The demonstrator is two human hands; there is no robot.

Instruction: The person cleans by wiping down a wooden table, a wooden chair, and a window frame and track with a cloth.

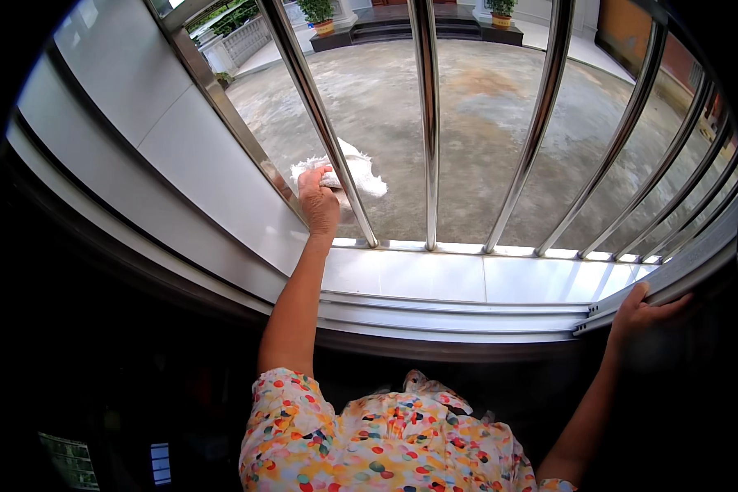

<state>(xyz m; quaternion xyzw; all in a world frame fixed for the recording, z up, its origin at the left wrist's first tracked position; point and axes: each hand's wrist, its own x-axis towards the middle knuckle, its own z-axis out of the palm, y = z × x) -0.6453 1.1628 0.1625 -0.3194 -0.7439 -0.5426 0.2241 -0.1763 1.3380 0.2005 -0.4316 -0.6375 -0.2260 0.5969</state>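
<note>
My left hand point(320, 200) reaches out over the sill and grips a white frayed cloth point(360, 172) at the leftmost round metal bar point(338, 154). Part of the cloth shows on each side of that bar. On the right, my right hand point(639, 313) rests against the lower end of the sliding window sash frame point(670, 277), thumb on top and fingers stretched along its dark side. Whether those fingers close around the frame is hard to see.
Several upright steel bars rise from the white tiled sill point(406, 273). Nearer to me run the metal window tracks point(455, 320). A flat steel post point(221, 98) stands beside the white tiled side wall point(178, 123). Outside lie a concrete yard point(467, 123), steps point(418, 27) and potted plants point(324, 24).
</note>
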